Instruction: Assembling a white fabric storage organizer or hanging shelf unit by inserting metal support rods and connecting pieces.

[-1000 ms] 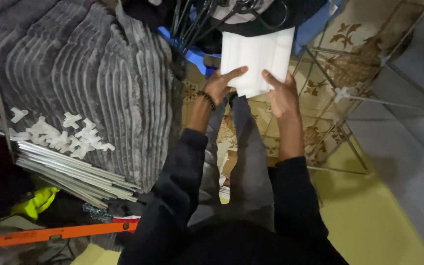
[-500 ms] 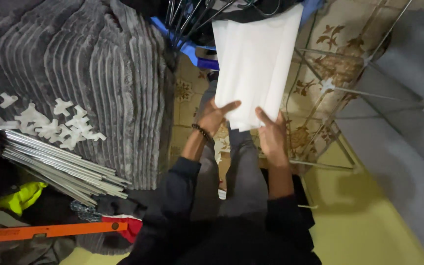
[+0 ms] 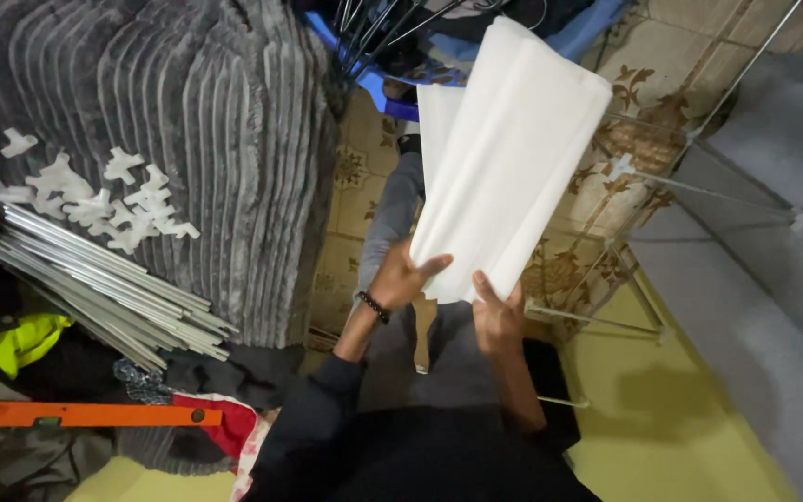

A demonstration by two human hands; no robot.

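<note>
A folded white sheet of stiff fabric or plastic point(image 3: 508, 158) stands tall in front of me, tilted to the right. My left hand point(image 3: 401, 276) grips its lower left corner, a dark bead bracelet on the wrist. My right hand point(image 3: 497, 313) holds its lower edge from beneath. Both arms are in dark sleeves. My legs in grey trousers stretch out under the sheet over a patterned tile floor.
A grey ribbed blanket point(image 3: 178, 121) lies at left with white plastic connectors point(image 3: 109, 200) and a bundle of metal rods point(image 3: 104, 293) on it. An orange spirit level point(image 3: 76, 415) lies at lower left. A thin wire frame point(image 3: 671, 181) stands at right; blue plastic point(image 3: 378, 88) lies behind.
The white sheet has unfolded and grown longer, rising toward the top of the view. My hands have come down and closer to my body while holding its lower edge.
</note>
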